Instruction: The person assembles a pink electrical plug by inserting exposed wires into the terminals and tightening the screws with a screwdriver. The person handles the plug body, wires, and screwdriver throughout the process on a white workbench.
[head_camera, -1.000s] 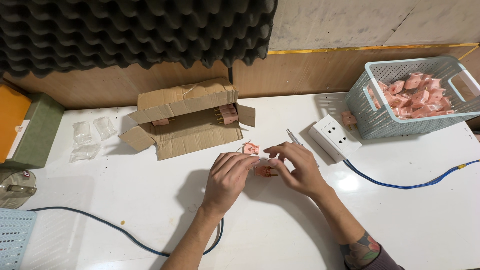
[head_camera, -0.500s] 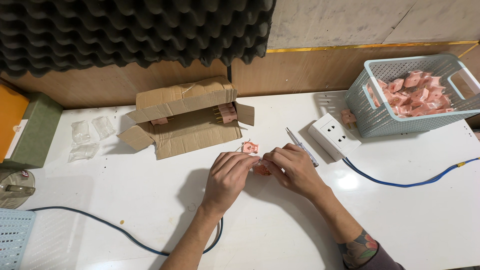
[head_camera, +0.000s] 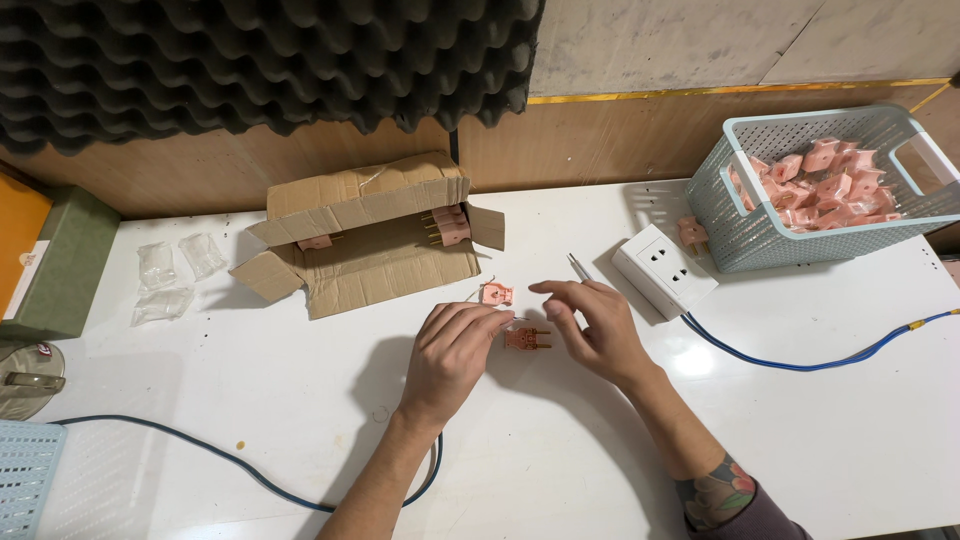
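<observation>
A small pink plug part with metal prongs lies on the white table between my hands. My left hand has its fingers curled, and its fingertips pinch the part's left end. My right hand hovers just to the part's right with the fingers apart, the thumb close to the prongs and nothing held. A second pink piece rests on the table just beyond my left fingertips. Thin metal tweezers lie past my right hand.
An open cardboard box with pink parts sits at the back centre. At the right, a white socket block trails a blue cable, and a pale blue basket holds several pink parts. Small plastic bags lie left.
My hands, earlier closed together over the pink part, have drawn slightly apart. The part now shows between them, and my right hand has let go of it.
</observation>
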